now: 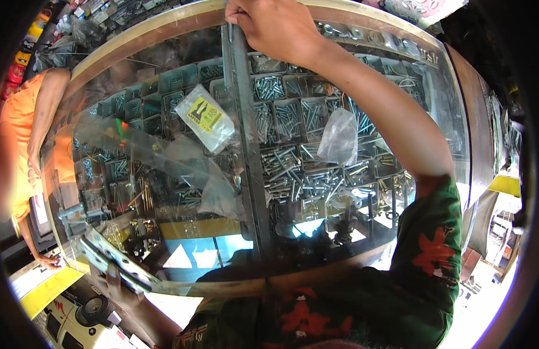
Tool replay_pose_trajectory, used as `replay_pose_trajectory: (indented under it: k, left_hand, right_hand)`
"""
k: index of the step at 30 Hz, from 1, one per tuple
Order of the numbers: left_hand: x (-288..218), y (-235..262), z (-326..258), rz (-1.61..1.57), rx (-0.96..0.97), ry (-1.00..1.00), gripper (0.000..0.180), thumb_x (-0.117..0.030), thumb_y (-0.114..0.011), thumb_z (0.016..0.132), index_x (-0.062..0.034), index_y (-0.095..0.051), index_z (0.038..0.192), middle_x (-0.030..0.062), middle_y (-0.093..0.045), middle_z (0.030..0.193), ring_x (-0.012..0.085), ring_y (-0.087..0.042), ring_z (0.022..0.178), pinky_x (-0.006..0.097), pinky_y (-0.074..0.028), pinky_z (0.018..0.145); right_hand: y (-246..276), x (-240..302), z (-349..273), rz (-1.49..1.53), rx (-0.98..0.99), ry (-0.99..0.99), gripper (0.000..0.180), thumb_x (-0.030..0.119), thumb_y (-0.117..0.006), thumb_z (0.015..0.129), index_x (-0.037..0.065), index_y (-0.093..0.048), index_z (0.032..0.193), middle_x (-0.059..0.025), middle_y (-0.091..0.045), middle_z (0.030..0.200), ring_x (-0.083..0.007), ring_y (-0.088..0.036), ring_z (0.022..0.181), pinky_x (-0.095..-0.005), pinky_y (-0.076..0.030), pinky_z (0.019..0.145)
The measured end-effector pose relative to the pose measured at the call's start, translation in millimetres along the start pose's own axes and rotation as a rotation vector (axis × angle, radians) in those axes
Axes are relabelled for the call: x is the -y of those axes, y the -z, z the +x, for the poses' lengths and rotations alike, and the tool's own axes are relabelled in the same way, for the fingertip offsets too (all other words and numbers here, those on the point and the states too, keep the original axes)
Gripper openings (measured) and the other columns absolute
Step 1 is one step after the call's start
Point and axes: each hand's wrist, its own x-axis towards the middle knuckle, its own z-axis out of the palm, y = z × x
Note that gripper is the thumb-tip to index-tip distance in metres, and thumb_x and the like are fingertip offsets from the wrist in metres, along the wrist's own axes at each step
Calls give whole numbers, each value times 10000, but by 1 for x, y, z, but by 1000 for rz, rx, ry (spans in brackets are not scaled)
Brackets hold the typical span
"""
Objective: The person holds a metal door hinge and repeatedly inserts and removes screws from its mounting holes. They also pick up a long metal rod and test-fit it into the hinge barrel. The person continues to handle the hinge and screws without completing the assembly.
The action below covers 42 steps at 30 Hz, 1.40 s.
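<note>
Beneath me is a glass-topped display case (351, 278) full of small compartments of screws and bolts (270, 87). My right hand (278, 29) reaches across to its far edge, fingers curled closed at the far end of the dark divider strip (244, 128). What they pinch there is hidden. At the lower left, my left hand (119, 286) grips a long flat pale plate with dark round spots (111, 255), held tilted by the case's near left corner. On the glass lie a clear plastic packet with a yellow label (205, 119) and a clear plastic bag (339, 138).
A person in orange (22, 122) stands at the left side, one hand (48, 260) low by a yellow-edged surface (48, 291). Bagged goods (83, 35) crowd the far left. A brown wooden panel (474, 122) borders the right. A white vehicle (72, 326) shows at lower left.
</note>
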Motion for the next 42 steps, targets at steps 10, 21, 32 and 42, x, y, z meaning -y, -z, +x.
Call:
replay_pose_trajectory:
  k: [10, 21, 32, 42]
  left_hand:
    - [-4, -21, 17, -73, -45, 42, 474, -170, -760, 1047, 1, -558, 1439, 179, -766, 973, 243, -778, 664, 342, -704, 580]
    - [-12, -26, 22, -248, 46, 114, 343, -185, -747, 1066, 26, -650, 1317, 213, -768, 1004, 249, -777, 758, 349, -695, 632]
    - [-52, 73, 41, -147, -37, 75, 468, -176, -748, 1038, 60, -564, 1398, 180, -740, 936, 253, -766, 691, 368, -690, 606]
    - [-27, 169, 84, -319, 103, 167, 637, -200, -754, 1043, 85, -481, 1543, 208, -756, 1043, 285, -803, 774, 412, -729, 634]
  right_hand:
    - [5, -10, 1, 119, 54, 145, 148, 102, -715, 983, 89, -741, 1127, -193, -771, 1091, -446, -755, 1047, -554, -590, 901]
    - [12, -41, 27, 371, 325, 232, 97, 43, -743, 983, 21, -749, 1077, -121, -777, 1021, -246, -738, 987, -419, -574, 906]
    - [49, -11, 8, 323, 422, -243, 82, 126, -693, 1124, 87, -719, 1191, 35, -714, 1016, -53, -605, 784, -229, -453, 655]
    - [22, 177, -10, 312, 199, -165, 146, 240, -745, 1114, 115, -820, 1121, 39, -777, 991, -19, -621, 747, -194, -429, 598]
